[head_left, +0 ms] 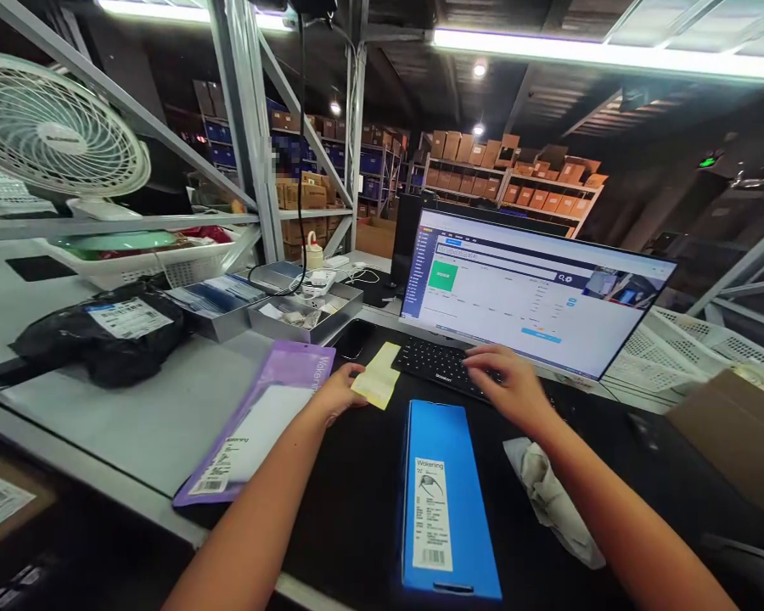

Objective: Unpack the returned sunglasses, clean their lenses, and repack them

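Observation:
My left hand [339,395] pinches the edge of a yellow paper slip [378,378], just left of the black keyboard [439,363]. Over the keyboard's right part hovers my right hand [506,383], its fingers bent and apart, holding nothing; whether a fingertip touches a key I cannot tell. A long blue box [449,484] with a white printed label lies between my forearms. Under and beside my left forearm rests a purple and white pouch [255,424]. Crumpled whitish wrapping [551,501] lies beside my right forearm. Behind the keyboard a monitor [502,297] shows a web page.
At the left lie a black wrapped parcel [111,331] and grey open trays [311,310] with small items. A white fan [57,136] stands behind the frame bars. A cardboard box [732,441] and white baskets [655,348] are at the right. Shelves of cartons [515,182] fill the background.

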A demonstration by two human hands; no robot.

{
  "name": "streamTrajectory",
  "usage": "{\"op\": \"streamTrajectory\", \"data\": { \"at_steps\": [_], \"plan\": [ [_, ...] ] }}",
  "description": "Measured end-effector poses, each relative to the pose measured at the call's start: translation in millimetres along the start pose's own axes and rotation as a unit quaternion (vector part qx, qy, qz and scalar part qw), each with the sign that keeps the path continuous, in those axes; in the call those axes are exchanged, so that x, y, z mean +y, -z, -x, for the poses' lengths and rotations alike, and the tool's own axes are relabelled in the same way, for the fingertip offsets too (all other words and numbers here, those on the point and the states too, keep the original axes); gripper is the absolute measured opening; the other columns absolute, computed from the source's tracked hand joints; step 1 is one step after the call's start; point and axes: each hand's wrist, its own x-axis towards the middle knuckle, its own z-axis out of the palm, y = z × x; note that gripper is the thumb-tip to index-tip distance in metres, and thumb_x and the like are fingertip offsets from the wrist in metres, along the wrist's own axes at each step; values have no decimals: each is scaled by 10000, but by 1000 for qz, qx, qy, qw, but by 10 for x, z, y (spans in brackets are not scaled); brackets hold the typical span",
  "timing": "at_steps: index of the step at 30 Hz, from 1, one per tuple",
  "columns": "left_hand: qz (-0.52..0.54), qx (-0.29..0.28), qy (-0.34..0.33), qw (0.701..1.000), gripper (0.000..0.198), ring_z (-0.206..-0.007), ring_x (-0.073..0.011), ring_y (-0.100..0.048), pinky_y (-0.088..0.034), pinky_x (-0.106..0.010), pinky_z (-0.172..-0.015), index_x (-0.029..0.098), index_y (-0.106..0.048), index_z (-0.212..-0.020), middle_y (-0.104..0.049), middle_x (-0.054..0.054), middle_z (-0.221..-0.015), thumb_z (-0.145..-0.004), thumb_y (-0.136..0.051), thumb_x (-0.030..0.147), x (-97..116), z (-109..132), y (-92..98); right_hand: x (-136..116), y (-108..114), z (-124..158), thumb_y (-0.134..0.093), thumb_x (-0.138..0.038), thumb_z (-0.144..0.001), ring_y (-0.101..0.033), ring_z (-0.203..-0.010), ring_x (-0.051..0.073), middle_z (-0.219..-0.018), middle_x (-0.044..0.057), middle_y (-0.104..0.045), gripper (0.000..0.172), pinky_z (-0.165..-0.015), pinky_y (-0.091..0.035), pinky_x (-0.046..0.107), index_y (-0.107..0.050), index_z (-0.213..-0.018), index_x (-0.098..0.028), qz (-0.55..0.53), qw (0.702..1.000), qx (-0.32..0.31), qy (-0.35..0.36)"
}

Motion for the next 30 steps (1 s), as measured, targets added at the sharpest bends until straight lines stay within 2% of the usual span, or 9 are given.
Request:
{"op": "streamTrajectory", "data": {
  "at_steps": [3, 4, 7, 9, 12, 15, 23, 27, 30],
  "plan": [
    [3, -3, -22, 1000, 647, -797, -199, -706, -571, -353, -782, 143, -495, -1169, -697, -9, -821, -599, -767, 4, -39, -34, -53, -316, -561, -416, -625, -158, -887, -670, -965, 168, -1028, 35, -736, 185, -874, -498, 263, -770, -989, -213, 15, 980, -200, 12],
    [6, -1, -32, 999, 682, -784, -199, -706, -565, -350, -782, 146, -481, -1175, -694, -1, -796, -579, -778, -1, -49, -45, -79, -362, -726, -521, -668, -157, -863, -677, -930, 165, -989, 26, -746, 161, -853, -496, 252, -781, -962, -215, 22, 972, -232, 13],
    [21, 11, -60, 998, 753, -729, -194, -700, -553, -350, -772, 163, -451, -1190, -689, 12, -758, -545, -809, 6, -75, -80, -152, -398, -1115, -727, -759, -172, -789, -688, -860, 179, -908, 24, -757, 147, -787, -495, 248, -800, -921, -224, 53, 960, -275, 3],
    [37, 23, -73, 996, 756, -718, -190, -696, -550, -350, -769, 173, -448, -1185, -695, 1, -784, -547, -819, 9, -85, -104, -185, -384, -1268, -800, -775, -162, -756, -688, -848, 191, -909, 35, -757, 167, -752, -491, 250, -803, -909, -222, 77, 956, -283, -13],
    [67, 43, -80, 994, 759, -729, -186, -696, -556, -355, -782, 181, -455, -1176, -700, -21, -841, -544, -835, 2, -90, -132, -211, -355, -1344, -859, -786, -163, -726, -687, -808, 190, -886, 36, -757, 171, -710, -484, 245, -805, -888, -218, 97, 952, -286, -39],
    [105, 66, -73, 990, 749, -753, -184, -696, -572, -361, -787, 183, -454, -1176, -687, -34, -882, -559, -832, -10, -71, -140, -232, -320, -1304, -868, -799, -193, -723, -682, -746, 173, -816, 20, -750, 176, -681, -477, 238, -804, -898, -217, 87, 954, -281, -60],
    [194, 117, -55, 973, 697, -813, -167, -687, -601, -360, -775, 189, -426, -1156, -628, -48, -971, -612, -804, -28, 21, -57, -366, -206, -1270, -716, -799, -145, -725, -695, -732, 150, -848, 19, -762, 185, -676, -501, 214, -795, -905, -185, 26, 966, -226, -119],
    [195, 125, -62, 971, 767, -834, -178, -687, -593, -388, -807, 190, -421, -1182, -622, -57, -992, -575, -846, -9, 11, -25, -426, -200, -1357, -700, -794, -121, -727, -704, -745, 160, -810, 36, -758, 123, -686, -516, 218, -791, -844, -157, 9, 969, -203, -138],
    [165, 138, -79, 973, 770, -799, -169, -685, -565, -377, -844, 187, -443, -1197, -640, -18, -910, -566, -833, -20, 13, -10, -431, -206, -1407, -709, -795, -95, -709, -706, -731, 163, -789, 35, -756, 124, -679, -521, 224, -789, -816, -158, 3, 969, -198, -148]
  ]
}}
